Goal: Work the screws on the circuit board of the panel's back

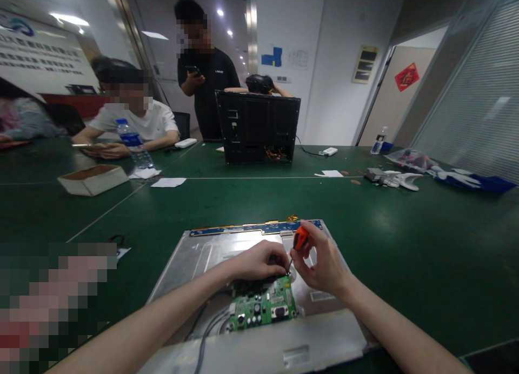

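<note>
A flat metal display panel (214,255) lies on the green table, with a blue strip board (251,229) along its far edge. On the panel sits a green circuit board (263,304), with grey cables at its left. My right hand (322,260) is closed around an orange and black screwdriver (300,239). The screwdriver's shaft points down at the board's upper right corner. My left hand (263,260) rests over the board's far edge, fingers curled near the screwdriver tip; whatever they hold is hidden.
Across the green table (389,239) stands a black monitor housing (257,125), with people behind and left of it. A cardboard box (94,180), a water bottle (135,144) and papers lie at the left. White parts (393,178) and plastic bags are at the right.
</note>
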A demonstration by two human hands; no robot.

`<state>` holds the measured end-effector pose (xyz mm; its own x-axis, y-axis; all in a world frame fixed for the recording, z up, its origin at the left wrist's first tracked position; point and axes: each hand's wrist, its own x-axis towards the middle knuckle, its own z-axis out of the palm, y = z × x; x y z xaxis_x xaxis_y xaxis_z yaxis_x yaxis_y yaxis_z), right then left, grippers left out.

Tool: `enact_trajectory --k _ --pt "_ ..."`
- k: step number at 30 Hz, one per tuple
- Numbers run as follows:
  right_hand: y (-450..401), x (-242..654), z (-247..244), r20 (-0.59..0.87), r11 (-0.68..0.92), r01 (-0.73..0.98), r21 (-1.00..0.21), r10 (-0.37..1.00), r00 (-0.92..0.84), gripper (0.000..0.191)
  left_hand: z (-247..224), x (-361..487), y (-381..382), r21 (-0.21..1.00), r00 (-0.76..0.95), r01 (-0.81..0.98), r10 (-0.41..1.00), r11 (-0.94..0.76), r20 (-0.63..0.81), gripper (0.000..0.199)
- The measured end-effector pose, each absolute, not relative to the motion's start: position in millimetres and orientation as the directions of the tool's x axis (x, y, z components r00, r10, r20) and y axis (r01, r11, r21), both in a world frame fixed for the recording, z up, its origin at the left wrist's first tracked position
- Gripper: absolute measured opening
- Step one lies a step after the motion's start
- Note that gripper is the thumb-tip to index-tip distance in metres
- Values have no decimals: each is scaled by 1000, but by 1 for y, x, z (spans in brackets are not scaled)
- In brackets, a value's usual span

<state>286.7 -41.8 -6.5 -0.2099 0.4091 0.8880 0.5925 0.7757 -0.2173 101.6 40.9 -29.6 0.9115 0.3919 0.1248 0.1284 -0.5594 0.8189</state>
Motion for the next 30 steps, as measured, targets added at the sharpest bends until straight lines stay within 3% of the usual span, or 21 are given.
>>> enact_trajectory --k 8,16,30 --pt "-41 287 -2 892 788 589 -181 383 -239 61 -29 102 41 805 904 120 399 -580 153 4" --pt "-43 289 -4 867 808 541 -235 426 -259 75 -29 102 41 786 908 144 395 -601 136 5" --pt "-40 288 -5 890 783 595 -181 388 -239 65 -30 102 41 799 904 139 405 -585 139 4"
